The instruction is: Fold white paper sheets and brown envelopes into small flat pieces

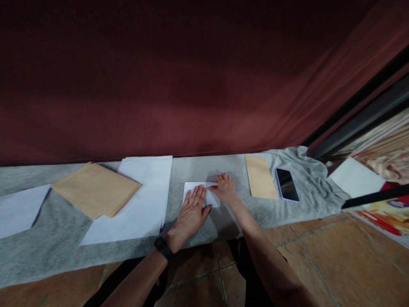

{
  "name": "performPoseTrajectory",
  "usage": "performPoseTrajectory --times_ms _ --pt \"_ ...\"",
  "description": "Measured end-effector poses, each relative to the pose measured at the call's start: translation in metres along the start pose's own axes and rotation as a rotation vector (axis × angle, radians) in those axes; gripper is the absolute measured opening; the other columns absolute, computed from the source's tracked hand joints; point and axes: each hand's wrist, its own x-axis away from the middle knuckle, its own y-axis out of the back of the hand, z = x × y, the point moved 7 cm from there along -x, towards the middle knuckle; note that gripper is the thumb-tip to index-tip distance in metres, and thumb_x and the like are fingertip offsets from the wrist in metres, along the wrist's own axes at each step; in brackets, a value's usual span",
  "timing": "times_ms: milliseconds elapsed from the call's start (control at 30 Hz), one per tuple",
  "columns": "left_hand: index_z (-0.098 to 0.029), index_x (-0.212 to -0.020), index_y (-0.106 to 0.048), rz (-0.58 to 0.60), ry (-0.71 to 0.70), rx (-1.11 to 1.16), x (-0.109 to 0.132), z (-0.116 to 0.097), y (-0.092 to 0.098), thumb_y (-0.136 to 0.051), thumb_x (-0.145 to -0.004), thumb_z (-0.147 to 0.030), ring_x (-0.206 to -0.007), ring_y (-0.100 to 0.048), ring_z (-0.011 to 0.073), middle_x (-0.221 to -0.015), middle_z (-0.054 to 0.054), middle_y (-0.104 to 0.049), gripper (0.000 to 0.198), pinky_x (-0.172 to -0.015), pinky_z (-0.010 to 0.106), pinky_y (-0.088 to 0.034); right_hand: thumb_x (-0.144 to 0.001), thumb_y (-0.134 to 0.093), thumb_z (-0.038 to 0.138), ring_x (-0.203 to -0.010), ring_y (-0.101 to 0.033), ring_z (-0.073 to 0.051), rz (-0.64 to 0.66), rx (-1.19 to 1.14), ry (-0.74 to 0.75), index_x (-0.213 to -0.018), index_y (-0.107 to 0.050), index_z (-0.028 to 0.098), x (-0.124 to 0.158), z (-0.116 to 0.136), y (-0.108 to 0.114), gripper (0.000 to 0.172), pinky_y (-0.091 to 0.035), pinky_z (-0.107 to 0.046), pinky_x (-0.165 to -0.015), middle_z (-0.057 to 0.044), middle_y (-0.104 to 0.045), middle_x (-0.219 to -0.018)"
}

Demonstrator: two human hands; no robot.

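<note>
A small folded white paper (194, 189) lies on the grey cloth (64, 238) in front of me. My left hand (191, 213) rests flat on its near left part, fingers stretched out and together; a black band sits on that wrist. My right hand (225, 187) presses the paper's right end with curled fingers, pinching along its upper edge.
A stack of white sheets (140, 200) lies to the left, with brown envelopes (96, 188) partly on it. Another white sheet (19, 209) is at far left. A narrow brown envelope (260, 176) and a dark phone (286, 184) lie right. A red curtain hangs behind.
</note>
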Motion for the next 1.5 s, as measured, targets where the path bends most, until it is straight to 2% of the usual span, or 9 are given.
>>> performPoseTrajectory --times_ms 300,467,567,667,900,1067,1167,1300,1500 --pt "-0.012 -0.159 -0.023 -0.019 0.032 0.061 -0.001 0.002 0.002 -0.04 -0.102 -0.046 -0.154 -0.022 0.0294 -0.164 0.017 -0.03 0.069 -0.124 0.053 -0.025 -0.088 -0.057 0.026 -0.089 -0.069 -0.023 0.085 -0.191 0.081 -0.102 -0.072 0.021 -0.005 -0.002 -0.003 0.021 -0.05 -0.032 -0.082 -0.007 -0.076 -0.097" --pt "-0.013 -0.162 -0.008 -0.256 0.19 0.053 -0.011 0.024 0.055 -0.042 -0.102 -0.049 -0.157 -0.004 0.0325 -0.169 0.018 -0.008 0.078 -0.125 0.058 -0.014 -0.092 -0.054 0.037 -0.072 -0.066 -0.018 -0.082 -0.643 0.123 -0.094 -0.07 0.021 -0.006 -0.008 0.029 0.023 -0.05 -0.026 -0.067 0.0 -0.072 -0.079" --pt "-0.015 -0.162 -0.008 -0.492 0.258 0.093 -0.01 0.039 0.094 -0.049 -0.1 -0.04 -0.157 0.001 0.0345 -0.17 0.017 0.002 0.078 -0.125 0.061 -0.011 -0.092 -0.058 0.042 -0.08 -0.067 -0.018 -0.249 -0.849 0.18 -0.093 -0.068 0.023 0.002 -0.011 0.047 0.022 -0.054 -0.028 -0.074 -0.001 -0.072 -0.086" --pt "-0.019 -0.162 -0.014 -0.569 0.184 0.167 -0.008 0.042 0.107 -0.05 -0.099 -0.031 -0.157 -0.006 0.0339 -0.17 0.015 -0.006 0.074 -0.124 0.063 -0.012 -0.093 -0.061 0.036 -0.096 -0.068 -0.019 -0.23 -0.905 0.324 -0.093 -0.067 0.024 0.014 -0.003 0.047 0.014 -0.054 -0.031 -0.087 -0.003 -0.073 -0.098" --pt "-0.018 -0.152 -0.039 -0.216 0.065 0.221 -0.01 0.024 0.05 -0.037 -0.105 -0.035 -0.151 -0.031 0.0255 -0.162 0.013 -0.037 0.051 -0.121 0.048 -0.036 -0.091 -0.055 0.013 -0.094 -0.068 -0.018 0.104 -0.647 0.478 -0.094 -0.066 0.023 0.043 0.0 0.015 0.015 -0.052 -0.031 -0.087 -0.003 -0.071 -0.1" --pt "-0.013 -0.152 -0.041 0.013 0.057 0.093 -0.006 0.009 0.0 -0.033 -0.105 -0.036 -0.153 -0.027 0.0275 -0.162 0.015 -0.035 0.053 -0.123 0.054 -0.028 -0.08 -0.05 -0.002 -0.111 -0.066 -0.018 0.186 -0.481 0.518 -0.098 -0.068 0.022 0.063 -0.004 0.016 0.035 -0.05 -0.034 -0.099 -0.006 -0.069 -0.12" --pt "-0.014 -0.153 -0.039 0.02 0.054 0.036 -0.004 0.003 -0.006 -0.035 -0.104 -0.036 -0.154 -0.025 0.0269 -0.162 0.014 -0.035 0.054 -0.125 0.054 -0.024 -0.077 -0.049 -0.002 -0.122 -0.062 -0.02 0.2 -0.422 0.484 -0.105 -0.071 0.022 0.066 -0.004 0.02 0.043 -0.045 -0.037 -0.109 -0.006 -0.069 -0.128" --pt "-0.012 -0.154 -0.037 0.003 0.053 0.004 -0.005 -0.003 -0.006 -0.033 -0.104 -0.032 -0.154 -0.025 0.0255 -0.162 0.013 -0.036 0.054 -0.126 0.05 -0.023 -0.096 -0.041 0.016 -0.122 -0.064 -0.02 0.109 -0.407 0.342 -0.131 -0.063 0.022 0.055 0.003 0.015 0.042 -0.048 -0.038 -0.109 -0.008 -0.068 -0.134" --pt "-0.005 -0.155 -0.033 -0.011 0.028 -0.033 -0.005 0.0 -0.015 -0.03 -0.101 -0.023 -0.153 -0.027 0.0238 -0.161 0.017 -0.037 0.057 -0.125 0.045 -0.026 -0.106 -0.031 0.037 -0.15 -0.035 -0.023 0.002 -0.174 0.46 -0.154 -0.041 0.015 0.058 0.039 -0.026 0.053 -0.027 -0.046 -0.125 -0.011 -0.042 -0.159"
